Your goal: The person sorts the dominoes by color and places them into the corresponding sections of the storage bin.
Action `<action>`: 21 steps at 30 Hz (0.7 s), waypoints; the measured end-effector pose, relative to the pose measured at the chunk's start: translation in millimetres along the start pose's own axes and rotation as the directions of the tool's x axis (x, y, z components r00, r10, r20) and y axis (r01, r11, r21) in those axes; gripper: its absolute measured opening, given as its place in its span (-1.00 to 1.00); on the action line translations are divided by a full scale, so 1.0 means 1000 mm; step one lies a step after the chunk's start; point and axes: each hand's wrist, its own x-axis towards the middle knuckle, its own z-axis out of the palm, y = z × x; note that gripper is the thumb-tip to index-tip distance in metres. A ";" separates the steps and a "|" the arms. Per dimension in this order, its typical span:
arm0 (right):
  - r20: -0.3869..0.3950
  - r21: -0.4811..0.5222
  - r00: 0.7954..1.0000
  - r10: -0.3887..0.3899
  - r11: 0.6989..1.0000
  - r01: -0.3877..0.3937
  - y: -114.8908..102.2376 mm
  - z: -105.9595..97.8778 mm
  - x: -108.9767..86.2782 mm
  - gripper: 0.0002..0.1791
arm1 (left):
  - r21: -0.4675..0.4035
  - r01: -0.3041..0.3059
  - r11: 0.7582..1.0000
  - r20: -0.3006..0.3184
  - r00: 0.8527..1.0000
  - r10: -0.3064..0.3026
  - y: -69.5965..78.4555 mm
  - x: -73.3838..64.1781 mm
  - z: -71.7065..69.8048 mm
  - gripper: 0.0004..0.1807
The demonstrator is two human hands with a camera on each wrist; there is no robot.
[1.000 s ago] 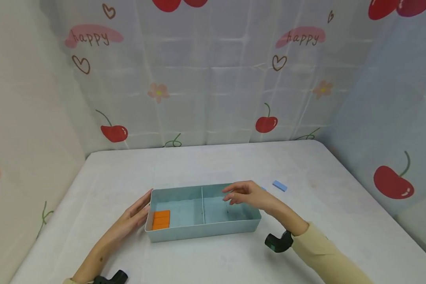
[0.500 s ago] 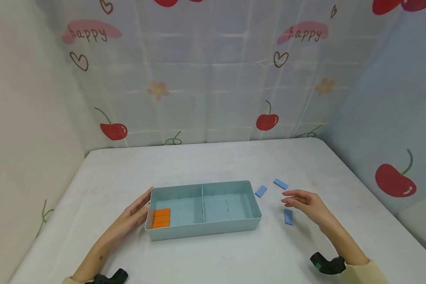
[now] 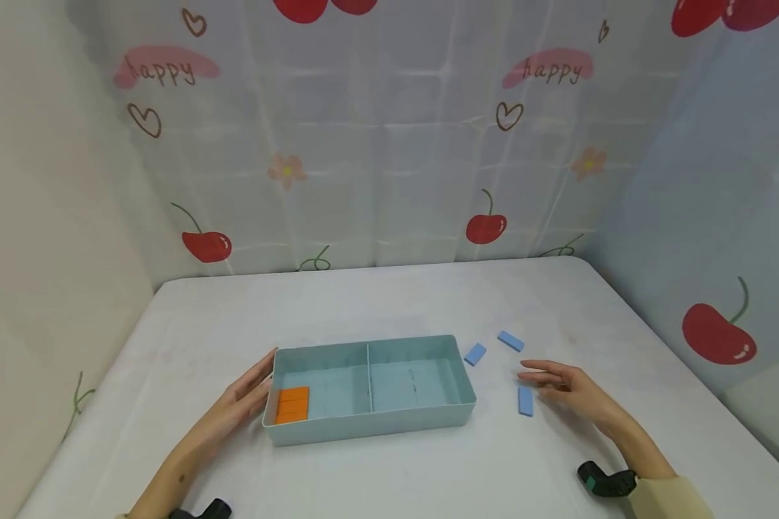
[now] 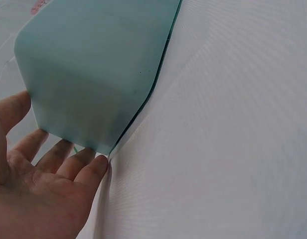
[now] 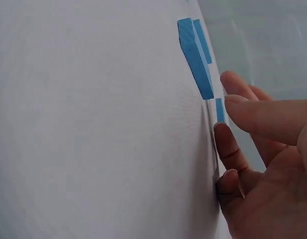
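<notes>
A pale blue-green box (image 3: 370, 425) with one divider stands on the white table. My left hand (image 3: 243, 396) rests against its left end; the left wrist view shows straight fingertips along the box's end wall (image 4: 88, 74). Orange rectangular blocks (image 3: 293, 405) lie side by side in the left compartment's near corner, and the right compartment holds nothing. My right hand (image 3: 574, 389) hovers low over the table right of the box, fingers loosely extended with nothing between them. Just left of its fingertips lies a blue rectangular block (image 3: 525, 401), which appears large in the right wrist view.
Two more blue blocks lie beyond, one (image 3: 475, 354) near the box's right end and one (image 3: 511, 341) farther back. A white cloth covers the table (image 3: 376, 476). Printed curtains (image 3: 376, 144) hang behind and at both sides.
My right hand has moved right, from over the box's right compartment to beside the nearest blue block, and lowered slightly. My left hand has stayed at the box's end.
</notes>
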 end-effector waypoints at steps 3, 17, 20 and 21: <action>0.065 0.020 0.997 -0.041 0.999 0.040 0.006 0.001 0.005 -0.44 | -0.001 0.009 1.000 -0.003 1.000 -0.009 -0.001 0.000 0.001 -0.36; 0.087 -0.021 0.995 -0.041 0.999 0.043 0.014 0.003 0.008 -0.41 | -0.015 0.026 1.000 -0.018 0.999 -0.026 -0.002 0.000 0.003 -0.37; 0.079 -0.044 0.994 -0.080 0.996 0.083 0.016 0.002 0.008 -0.44 | -0.007 0.020 1.000 -0.026 0.999 -0.020 -0.001 0.000 0.003 -0.36; 0.071 -0.060 0.993 -0.092 0.994 0.096 0.017 0.002 0.008 -0.46 | -0.003 0.019 1.000 -0.028 0.999 -0.019 -0.001 0.000 0.003 -0.36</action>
